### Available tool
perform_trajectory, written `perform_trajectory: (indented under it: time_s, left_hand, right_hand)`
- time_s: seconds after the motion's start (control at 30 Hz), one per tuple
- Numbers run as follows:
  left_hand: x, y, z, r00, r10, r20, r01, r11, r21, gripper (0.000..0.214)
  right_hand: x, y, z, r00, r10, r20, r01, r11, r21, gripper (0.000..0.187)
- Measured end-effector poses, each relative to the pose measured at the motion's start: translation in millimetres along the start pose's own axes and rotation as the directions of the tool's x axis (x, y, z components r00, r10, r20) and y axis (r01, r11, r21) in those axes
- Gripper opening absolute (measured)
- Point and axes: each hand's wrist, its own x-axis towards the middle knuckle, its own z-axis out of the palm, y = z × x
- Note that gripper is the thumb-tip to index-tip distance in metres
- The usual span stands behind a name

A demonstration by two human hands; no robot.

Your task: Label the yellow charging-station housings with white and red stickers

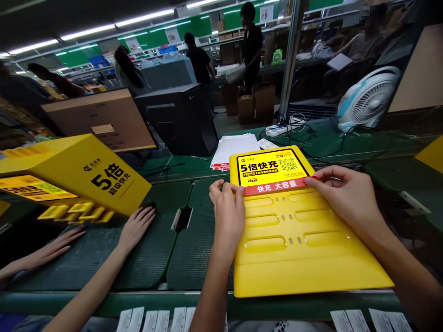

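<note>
A yellow plastic casing (294,267) with slotted recesses lies in front of me. A yellow-and-black label with a QR code covers its far part. Across the casing, below that label, runs a red sticker strip (277,186) with white lettering. My left hand (228,212) is closed, thumb and fingers pinching at the strip's left end. At the right end, my right hand (346,189) pinches the strip between thumb and forefinger. Whether the strip's middle touches the casing, I cannot tell.
At left a co-worker's hands (136,230) rest on the green conveyor (197,230) beside a tilted yellow casing (114,170). Beyond my casing lie white sheets (235,145), a power strip (285,127) with cables and a fan (372,97). Paper labels (155,320) hang along the front edge.
</note>
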Motion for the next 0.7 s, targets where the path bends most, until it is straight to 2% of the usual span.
perform_trajectory:
  time_s: [0.17,0.3,0.4,0.7]
  left_hand:
    - [-2.5,-0.8,5.7,0.996,0.073,-0.055,-0.068,0.993,0.097,0.012]
    - [-4.5,0.1,8.0,0.981,0.167,-0.097,-0.154,0.979,0.131,0.011]
    - [-6.3,0.8,8.2,0.976,0.203,-0.083,-0.191,0.972,0.134,0.012]
    - [-8.5,1.8,8.6,0.984,0.165,-0.062,-0.152,0.972,0.179,0.013]
  right_hand:
    - [1.0,1.9,-2.0,0.999,-0.02,0.025,0.022,0.997,-0.073,0.04]
    - [-1.1,-3.5,-2.5,0.999,0.032,-0.015,-0.033,0.996,-0.082,0.04]
    - [-2.6,-5.2,-3.2,0.998,0.049,-0.033,-0.052,0.995,-0.084,0.039]
    - [-1.0,0.8,-4.1,1.0,0.008,-0.014,-0.009,0.997,-0.083,0.036]
